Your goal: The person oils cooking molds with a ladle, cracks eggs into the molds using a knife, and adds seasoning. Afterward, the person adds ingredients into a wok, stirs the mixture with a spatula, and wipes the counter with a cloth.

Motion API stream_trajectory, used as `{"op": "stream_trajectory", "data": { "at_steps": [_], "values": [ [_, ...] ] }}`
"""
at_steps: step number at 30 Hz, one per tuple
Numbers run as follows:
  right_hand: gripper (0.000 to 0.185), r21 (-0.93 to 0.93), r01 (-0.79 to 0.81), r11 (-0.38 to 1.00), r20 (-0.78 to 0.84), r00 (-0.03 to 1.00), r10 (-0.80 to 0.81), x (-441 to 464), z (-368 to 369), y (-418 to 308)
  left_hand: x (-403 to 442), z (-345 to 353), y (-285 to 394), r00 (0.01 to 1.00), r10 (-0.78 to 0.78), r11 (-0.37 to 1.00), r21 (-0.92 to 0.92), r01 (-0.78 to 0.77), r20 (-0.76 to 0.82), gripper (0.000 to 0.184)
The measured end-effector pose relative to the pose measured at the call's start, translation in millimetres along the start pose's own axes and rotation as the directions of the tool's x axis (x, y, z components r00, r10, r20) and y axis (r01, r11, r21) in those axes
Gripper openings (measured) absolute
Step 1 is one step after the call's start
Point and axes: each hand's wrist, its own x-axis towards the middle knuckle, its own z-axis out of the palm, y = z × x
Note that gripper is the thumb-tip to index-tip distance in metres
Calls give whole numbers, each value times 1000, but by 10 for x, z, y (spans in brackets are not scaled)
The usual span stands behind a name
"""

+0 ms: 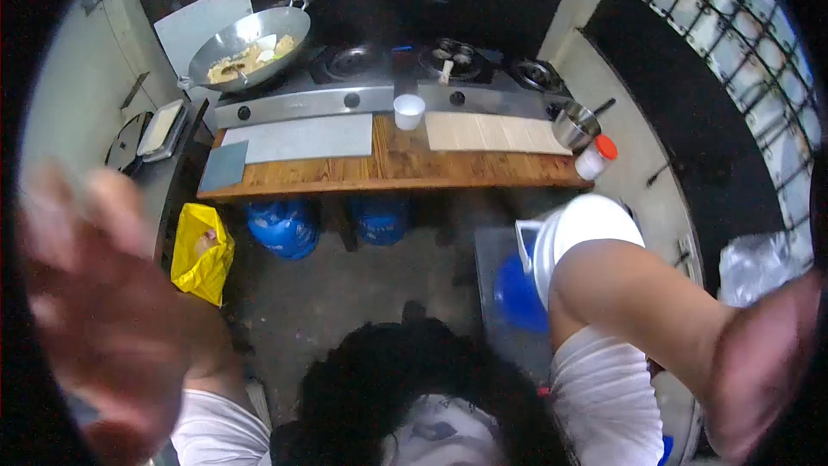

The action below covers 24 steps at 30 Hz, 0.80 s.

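The wooden table (405,174) is the landmark. The left hand (108,319), large and blurred, is raised on the near left of it, fingers up and apart, with nothing visible in it. In view it is nearest the open yellow plastic bag (187,263), below the table's left end, which has a pale item inside. The right hand (763,367) is on the near right, cut by the edge of view; whether it is open or closed I cannot tell. Nearest it is a crumpled clear plastic bag (749,266), right of the table. The right forearm crosses in front of a round white bucket (595,217) below the table's right end, hiding part of it; a blue rounded object (520,293) is beside the bucket.

Behind the table's left end, a wide metal wok (205,50) on the steel stove (297,102) holds pale yellowish food, a white piece and a utensil. On the table are a white plastic cup (409,112) near the back middle, a long pale grey sheet (310,140) and a blue-grey square (224,166) at left, and a beige segmented board (492,134) at right, near a steel pot (575,127) and a red-lidded jar (595,158) with white contents. Two blue cylinders (283,229) are underneath.
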Motion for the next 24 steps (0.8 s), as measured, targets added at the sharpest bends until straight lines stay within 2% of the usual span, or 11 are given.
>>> {"op": "stream_trajectory", "data": {
  "at_steps": [2, 5, 7, 9, 11, 13, 15, 16, 18, 21, 24],
  "values": [
    [25, 132, -75, 988, 13, 997, 74, -105, 102, 168, 18, 42, -189, 990, 122, 984, -140, -111, 71, 55],
    [36, 566, 621, 541, -373, 779, -504, -95, 390, 1963, 535, -296, -1565, 885, 112, 980, -198, -22, 451, 41],
    [27, 467, 381, 798, 80, 881, -467, -203, 121, 2142, 456, -272, -1929, 862, 147, 847, -511, 143, 485, 45],
    [24, 593, 329, 734, 167, 842, -513, -244, 378, 2621, 484, -313, -2172, 718, 349, 594, -735, 327, 602, 42],
    [23, 586, 589, 557, 285, 493, -822, -240, 472, 3016, 496, -435, -2496, 662, 503, 595, -778, 201, 555, 35],
    [25, 651, -304, 696, 727, 515, -454, -101, 579, 3406, 518, -705, -2864, 633, 590, 541, -827, 152, 502, 32],
    [34, 599, -600, 530, 800, 477, -364, -288, 728, 3837, 509, -1140, -3106, 471, 93, -121, -460, 880, 877, 31],
    [29, 587, -627, 512, 809, 471, -351, -327, 756, 4109, 509, -1280, -3379, 456, 125, -116, -443, 889, 881, 31],
    [22, 548, -771, 323, 836, 507, -208, -534, 830, 4531, 378, -1447, -4035, 583, 422, 567, -704, 427, 694, 53],
    [13, 314, -948, 53, 946, 317, 69, -936, 767, 5086, 93, -1789, -4683, 630, 131, 477, -606, 637, 765, 54],
    [12, 191, -880, 435, 798, 398, 454, -624, 592, 5241, 223, -2279, -4952, 563, -15, 514, -476, 713, 827, 51]
  ]
}}
